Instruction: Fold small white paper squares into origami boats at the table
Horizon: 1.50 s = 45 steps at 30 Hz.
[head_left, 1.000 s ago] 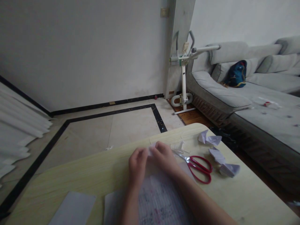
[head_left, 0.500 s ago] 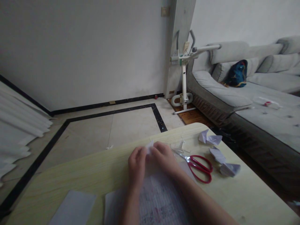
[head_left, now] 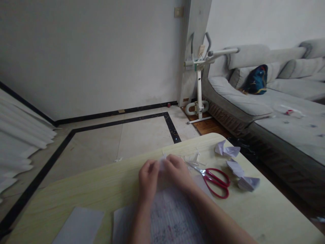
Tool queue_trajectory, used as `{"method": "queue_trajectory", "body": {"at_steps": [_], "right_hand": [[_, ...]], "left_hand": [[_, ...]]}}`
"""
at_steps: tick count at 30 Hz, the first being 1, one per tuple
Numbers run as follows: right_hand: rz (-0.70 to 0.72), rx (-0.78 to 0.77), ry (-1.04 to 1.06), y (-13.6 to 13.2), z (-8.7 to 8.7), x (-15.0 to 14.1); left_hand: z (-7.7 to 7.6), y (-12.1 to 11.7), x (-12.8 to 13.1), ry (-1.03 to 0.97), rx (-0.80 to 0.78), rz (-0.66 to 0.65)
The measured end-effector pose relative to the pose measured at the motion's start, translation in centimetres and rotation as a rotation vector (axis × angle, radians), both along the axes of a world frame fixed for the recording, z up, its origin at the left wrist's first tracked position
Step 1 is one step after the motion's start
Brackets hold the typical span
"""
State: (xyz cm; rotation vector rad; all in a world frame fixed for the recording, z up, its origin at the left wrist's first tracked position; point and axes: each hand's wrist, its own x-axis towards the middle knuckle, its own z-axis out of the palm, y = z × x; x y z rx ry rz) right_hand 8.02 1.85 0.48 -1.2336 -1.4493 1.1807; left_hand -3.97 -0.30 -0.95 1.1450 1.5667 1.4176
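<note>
Between my two hands is a small piece of white paper [head_left: 162,164], mostly hidden by the fingers. My left hand [head_left: 148,178] pinches its left side, while my right hand [head_left: 179,171] grips it from the right. Under my forearms lies a written-on, lined sheet of paper [head_left: 172,217]. Right of my right hand rest red-handled scissors [head_left: 217,183], their blades pointing left toward thin paper scraps [head_left: 195,158]. Folded paper shapes [head_left: 248,183] sit along the table's right side, with another folded shape [head_left: 227,149] farther back.
A blank white paper [head_left: 78,225] lies at the left front of the pale wooden table [head_left: 114,184]. Beyond the table stand a white exercise machine [head_left: 199,88] and a grey sofa [head_left: 291,125] with a blue bag [head_left: 257,79]. A white curtain [head_left: 20,135] hangs at left.
Both hands stay in nearly the same place, still pinching the paper. The paper's visible tip has shifted slightly between the fingers. Scissors and folded shapes have not moved.
</note>
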Motion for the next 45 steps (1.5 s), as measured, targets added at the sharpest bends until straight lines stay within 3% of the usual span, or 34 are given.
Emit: {"method": "queue_trajectory", "body": {"at_steps": [11,21,29,38,45], "right_hand": [[-0.002,-0.005,0.086,0.2,-0.3,0.3],[0.074,-0.071,0.350,0.8,-1.5,0.9],[0.087,-0.043,0.318,0.9,-1.3,1.0],[0.022,-0.151,0.393,0.8,-1.3,0.6],[-0.009,-0.129,0.332,0.8,-1.4,0.6]], "left_hand": [[-0.5,0.2,0.2,-0.119,0.013,-0.024],[-0.1,0.0,0.4,-0.435,-0.073,-0.062],[0.0,0.0,0.3,-0.379,-0.073,-0.100],[0.4,0.0,0.6,-0.262,-0.051,-0.085],[0.6,-0.3,0.5,-0.248,-0.081,-0.110]]}}
